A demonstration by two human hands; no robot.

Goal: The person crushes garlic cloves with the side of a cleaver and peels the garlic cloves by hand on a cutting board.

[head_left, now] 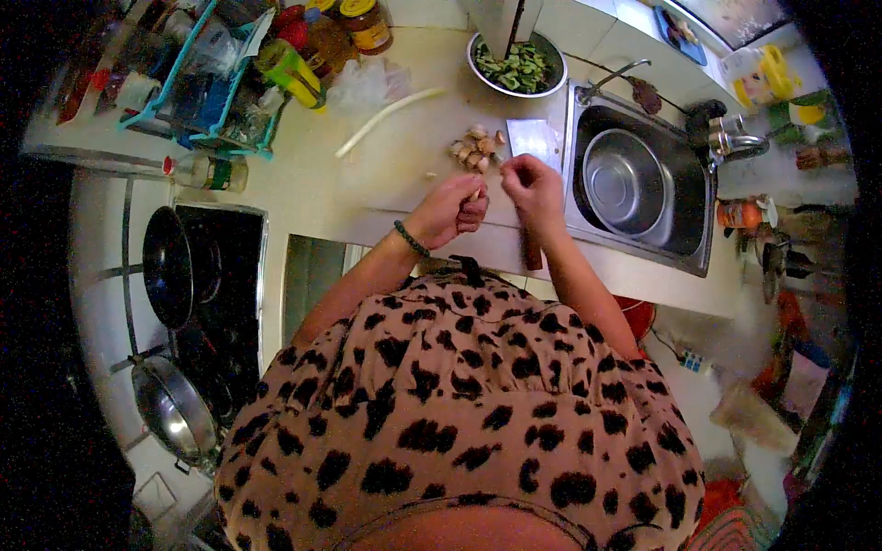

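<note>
My left hand [450, 213] is closed in front of the pile of garlic cloves [476, 148], its fingers pinched on a small pale piece that looks like a garlic clove. Just to its right, my right hand [534, 190] has its fingertips pressed together; whatever they hold is too small to make out. The cleaver's blade [536, 140] lies flat beyond my right hand, and its brown handle [532, 252] shows below the wrist. A long pale stalk [388, 120] rests on the counter at the left of the cloves.
A metal bowl [562, 81] of chopped greens stands at the back. The sink [684, 216] at right holds a metal basin [625, 182]. At left are a stove [241, 275], a pan [168, 267], a jar [213, 172] and a blue rack [175, 81].
</note>
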